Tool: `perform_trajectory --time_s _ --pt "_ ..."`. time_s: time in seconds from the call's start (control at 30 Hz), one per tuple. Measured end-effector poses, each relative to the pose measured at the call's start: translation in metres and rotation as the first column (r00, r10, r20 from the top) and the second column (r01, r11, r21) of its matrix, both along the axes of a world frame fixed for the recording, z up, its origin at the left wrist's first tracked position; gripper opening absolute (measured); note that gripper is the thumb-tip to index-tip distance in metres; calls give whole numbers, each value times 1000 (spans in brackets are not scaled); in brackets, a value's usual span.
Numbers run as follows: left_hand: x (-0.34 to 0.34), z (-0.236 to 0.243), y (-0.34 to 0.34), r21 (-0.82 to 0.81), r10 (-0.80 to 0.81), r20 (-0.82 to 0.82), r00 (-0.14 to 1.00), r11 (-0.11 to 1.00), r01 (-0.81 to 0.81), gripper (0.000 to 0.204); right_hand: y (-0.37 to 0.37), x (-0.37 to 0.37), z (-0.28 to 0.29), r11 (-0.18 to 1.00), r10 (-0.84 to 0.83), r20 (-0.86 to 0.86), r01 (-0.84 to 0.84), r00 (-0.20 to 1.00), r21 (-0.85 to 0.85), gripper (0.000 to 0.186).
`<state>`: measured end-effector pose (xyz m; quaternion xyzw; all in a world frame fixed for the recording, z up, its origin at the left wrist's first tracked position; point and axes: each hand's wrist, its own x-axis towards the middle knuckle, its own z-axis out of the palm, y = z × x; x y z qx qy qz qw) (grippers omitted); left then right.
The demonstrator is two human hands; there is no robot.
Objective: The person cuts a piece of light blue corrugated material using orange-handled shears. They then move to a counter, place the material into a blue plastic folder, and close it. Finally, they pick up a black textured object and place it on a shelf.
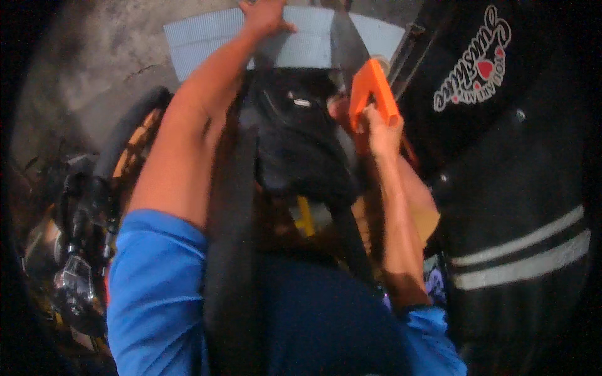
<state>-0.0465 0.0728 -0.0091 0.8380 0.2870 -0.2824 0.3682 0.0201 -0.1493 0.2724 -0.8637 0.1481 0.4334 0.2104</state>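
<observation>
In my right hand [376,125] is a handsaw with an orange handle [380,94]; my fingers are wrapped through its opening. Its grey blade [348,41] points away from me over a pale blue-grey ribbed sheet [307,47]. I cannot tell whether the blade touches the sheet. At the far side my left hand [266,17] lies on that sheet, thumb apart from the other fingers, holding nothing. The picture's top edge cuts off part of the left hand. A black bag [301,138] hangs in front of my body and hides the sheet's near side.
At left, close to my arm, stands a dark jumble of machine parts with a curved black tube [119,144]. A large black surface [514,182] with pale stripes and stickers borders the right. Grey concrete ground [113,50] shows at the far left.
</observation>
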Motion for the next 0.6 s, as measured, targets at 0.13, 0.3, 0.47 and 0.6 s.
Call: perform_trajectory --time_s 0.13,0.3,0.47,0.6 --pt "-2 -3 8 2 32 15 999 999 -32 83 -42 -17 134 986 147 57 -142 987 -84 43" --pt "-10 -11 -1 284 -39 218 975 959 -25 80 -44 -28 113 980 -93 61 103 994 -172 43" --pt "-7 -10 -6 158 -91 99 991 985 74 76 -2 -7 -9 998 17 129 -25 992 57 29" --pt "-6 -10 4 18 16 -24 1000 1000 -15 82 -29 -22 151 970 112 -43 -118 993 -214 42"
